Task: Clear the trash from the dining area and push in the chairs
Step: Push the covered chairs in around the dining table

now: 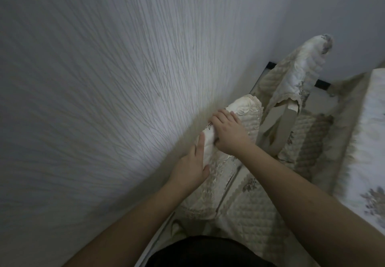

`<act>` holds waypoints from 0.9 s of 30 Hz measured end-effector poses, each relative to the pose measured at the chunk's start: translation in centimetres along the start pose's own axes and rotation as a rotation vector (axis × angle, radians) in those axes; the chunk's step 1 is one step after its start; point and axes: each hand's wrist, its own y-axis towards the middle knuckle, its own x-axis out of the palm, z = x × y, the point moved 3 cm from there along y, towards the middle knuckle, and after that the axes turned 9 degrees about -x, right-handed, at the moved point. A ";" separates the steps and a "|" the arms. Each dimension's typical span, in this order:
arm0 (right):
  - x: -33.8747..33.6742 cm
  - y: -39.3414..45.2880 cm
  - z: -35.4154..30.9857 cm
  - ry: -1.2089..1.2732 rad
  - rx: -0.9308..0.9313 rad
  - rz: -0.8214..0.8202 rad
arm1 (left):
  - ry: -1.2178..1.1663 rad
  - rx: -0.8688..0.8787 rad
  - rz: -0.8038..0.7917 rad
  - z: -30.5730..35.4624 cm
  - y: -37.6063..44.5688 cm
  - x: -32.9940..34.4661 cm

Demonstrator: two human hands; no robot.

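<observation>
Where the near chair [233, 175] stands close beside the textured wall [93, 79], its covered backrest's top edge runs away from the person toward the upper right. The left hand [192, 167] lies flat-fingered against the wall-side of the backrest; the right hand [228, 133] curls over its top. Beyond stands a second covered chair [300, 75], just beside the table [366, 141].

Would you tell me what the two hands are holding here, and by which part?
Both hold the near chair by its covered backrest top: the right hand grips over it, while the left hand presses flat against its wall-side face.
</observation>
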 end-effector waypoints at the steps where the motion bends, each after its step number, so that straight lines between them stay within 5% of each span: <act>1: -0.1 -0.3 0.1 0.002 0.003 0.002 | -0.007 0.005 -0.002 0.2 -0.1 0.2; 27: -2.1 -7.0 1.5 0.033 0.120 -0.055 | -0.091 0.078 -0.040 5.9 -3.4 3.7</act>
